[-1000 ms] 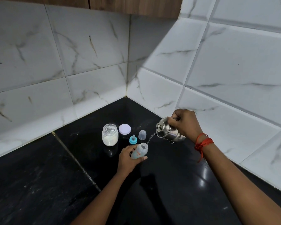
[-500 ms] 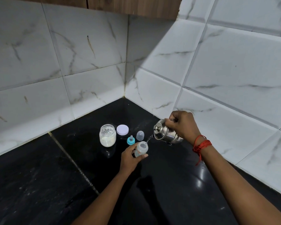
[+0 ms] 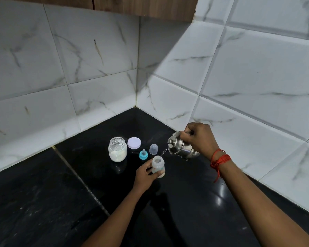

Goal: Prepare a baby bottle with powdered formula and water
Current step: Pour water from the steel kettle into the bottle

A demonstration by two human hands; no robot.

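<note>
Presently on hand, black stone counter [image 3: 194, 202] in a tiled corner:

Baby bottle [image 3: 158, 166]: small, translucent plastic, open-mouthed, held off or just at the counter, near the counter's middle. Left hand [image 3: 144, 175] is wrapped round its lower body, fingers curled behind, thumb to the front. Judged light and fairly stiff, though thin walls may give under a hard squeeze. The weight grows as water goes in. Best held low on the body as now, keeping the mouth clear. Wet plastic is likely slippery.

Steel kettle [image 3: 181, 148]: small, polished, lidded with a knob, tipped spout-down toward the bottle. Right hand [image 3: 198, 138] is closed over its top handle. A thin stream of water [image 3: 163, 153] runs from the spout to the bottle mouth. Judged rigid and heavier than the bottle, its load shifting as it tilts. Whether it is hot cannot be told. Handle is the sensible hold.

Glass jar [image 3: 117, 149]: lid off, white powder in the lower part, standing upright left of the bottle. Judged heavy for its size and breakable; grip round the body.

Jar lid [image 3: 134, 143]: pale, flat, lying just beside the jar.

Teat with blue ring [image 3: 143, 155]: standing between jar and bottle. Soft tip; take by the ring.

Clear cap [image 3: 153, 149]: upright behind the teat, light.
</note>
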